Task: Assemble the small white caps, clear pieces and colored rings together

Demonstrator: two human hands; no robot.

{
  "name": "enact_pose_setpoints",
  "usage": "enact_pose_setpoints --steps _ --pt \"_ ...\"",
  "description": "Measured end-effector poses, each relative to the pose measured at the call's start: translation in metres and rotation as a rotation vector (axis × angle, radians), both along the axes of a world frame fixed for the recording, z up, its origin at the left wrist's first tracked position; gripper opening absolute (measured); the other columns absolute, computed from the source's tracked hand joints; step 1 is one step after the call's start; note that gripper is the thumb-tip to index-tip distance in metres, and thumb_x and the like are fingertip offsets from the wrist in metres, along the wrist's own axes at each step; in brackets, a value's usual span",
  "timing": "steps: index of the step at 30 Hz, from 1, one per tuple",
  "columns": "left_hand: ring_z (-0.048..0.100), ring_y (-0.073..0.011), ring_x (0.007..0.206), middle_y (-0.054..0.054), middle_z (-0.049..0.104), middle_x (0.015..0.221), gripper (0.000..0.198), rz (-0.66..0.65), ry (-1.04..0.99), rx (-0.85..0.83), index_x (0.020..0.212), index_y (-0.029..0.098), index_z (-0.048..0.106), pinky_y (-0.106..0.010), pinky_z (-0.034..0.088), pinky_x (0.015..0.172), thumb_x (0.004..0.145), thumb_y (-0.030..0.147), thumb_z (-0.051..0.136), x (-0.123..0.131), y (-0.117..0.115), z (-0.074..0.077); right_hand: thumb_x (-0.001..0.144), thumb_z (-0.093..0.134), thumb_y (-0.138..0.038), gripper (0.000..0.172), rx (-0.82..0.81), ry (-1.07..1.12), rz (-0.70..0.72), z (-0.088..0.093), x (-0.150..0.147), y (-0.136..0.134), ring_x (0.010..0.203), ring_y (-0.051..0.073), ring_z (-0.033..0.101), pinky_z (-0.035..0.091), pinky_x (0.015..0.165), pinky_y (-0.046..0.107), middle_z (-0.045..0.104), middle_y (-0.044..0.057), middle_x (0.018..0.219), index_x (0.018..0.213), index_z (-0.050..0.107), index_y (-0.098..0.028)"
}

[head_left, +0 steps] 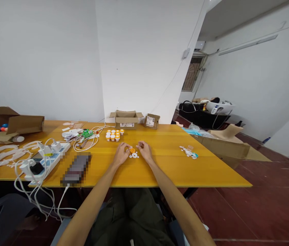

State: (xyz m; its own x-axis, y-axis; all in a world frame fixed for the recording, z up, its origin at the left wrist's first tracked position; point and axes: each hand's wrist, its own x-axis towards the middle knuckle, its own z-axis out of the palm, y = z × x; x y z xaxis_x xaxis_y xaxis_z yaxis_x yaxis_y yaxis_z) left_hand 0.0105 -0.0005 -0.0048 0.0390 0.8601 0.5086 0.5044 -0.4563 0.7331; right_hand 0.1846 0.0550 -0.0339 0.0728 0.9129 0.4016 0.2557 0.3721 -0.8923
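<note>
On the yellow table, small parts lie between my two hands. An orange ring-shaped piece (132, 150) sits just behind a white round disc (134, 155), with tiny white bits around them. My left hand (121, 153) is at the left edge of these parts, its fingers bent and apart from the thumb. On the other side, my right hand (145, 150) is raised slightly, with its fingers curled together. Whatever those fingers hold is too small to make out. Behind my left hand stands a cluster of small white-and-orange capped containers (113, 135).
An open carton (125, 120) and a smaller box (152, 121) stand by the wall. A phone (77, 169) and a cabled power strip (49, 160) lie left. More small clear, white and teal parts (189, 152) lie right. The table's front edge (139, 186) is near me.
</note>
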Motion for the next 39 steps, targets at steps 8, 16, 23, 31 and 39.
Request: enact_pose_setpoints --steps 8,16,23,31,39 --pt "0.060 -0.0228 0.097 -0.003 0.063 0.091 0.011 -0.003 0.111 0.036 0.083 0.022 0.068 -0.037 0.046 0.094 0.080 0.015 0.060 -0.001 -0.005 0.003 0.070 0.067 -0.025 0.024 0.031 -0.136 -0.066 -0.006 0.000 0.003 0.093 0.025 0.066 0.052 0.091 0.042 0.071 0.004 0.094 0.095 0.065 -0.025" --pt "0.053 -0.0263 0.106 -0.006 0.062 0.104 0.006 -0.026 0.368 0.068 0.078 0.023 0.066 -0.038 0.042 0.094 0.076 0.019 0.070 0.001 -0.008 -0.006 0.083 0.059 -0.028 0.010 0.229 -0.217 -0.136 0.003 0.004 -0.026 0.102 0.028 0.059 0.047 0.094 0.042 0.066 0.008 0.099 0.091 0.065 -0.025" --pt "0.054 -0.0262 0.104 -0.006 0.063 0.102 0.012 -0.037 0.343 0.106 0.073 0.024 0.067 -0.038 0.041 0.092 0.077 0.013 0.067 0.001 -0.006 -0.008 0.086 0.059 -0.024 0.008 0.261 -0.381 0.034 0.010 0.000 -0.045 0.096 0.026 0.059 0.046 0.092 0.039 0.065 0.005 0.092 0.080 0.064 -0.027" --pt "0.054 -0.0235 0.100 -0.004 0.063 0.093 0.010 0.046 0.222 0.110 0.078 0.024 0.068 -0.038 0.042 0.092 0.083 0.016 0.064 0.001 -0.010 0.006 0.086 0.056 -0.019 0.012 0.238 -0.424 0.094 0.012 -0.001 -0.046 0.102 0.024 0.060 0.042 0.100 0.041 0.067 0.005 0.097 0.081 0.065 -0.026" --pt "0.054 -0.0237 0.100 -0.005 0.064 0.093 0.009 0.024 0.246 0.123 0.077 0.024 0.069 -0.038 0.041 0.092 0.083 0.017 0.065 0.001 -0.010 0.006 0.081 0.058 -0.020 0.008 0.221 -0.442 0.097 0.018 0.001 -0.056 0.097 0.024 0.061 0.046 0.090 0.037 0.067 0.003 0.091 0.078 0.062 -0.026"
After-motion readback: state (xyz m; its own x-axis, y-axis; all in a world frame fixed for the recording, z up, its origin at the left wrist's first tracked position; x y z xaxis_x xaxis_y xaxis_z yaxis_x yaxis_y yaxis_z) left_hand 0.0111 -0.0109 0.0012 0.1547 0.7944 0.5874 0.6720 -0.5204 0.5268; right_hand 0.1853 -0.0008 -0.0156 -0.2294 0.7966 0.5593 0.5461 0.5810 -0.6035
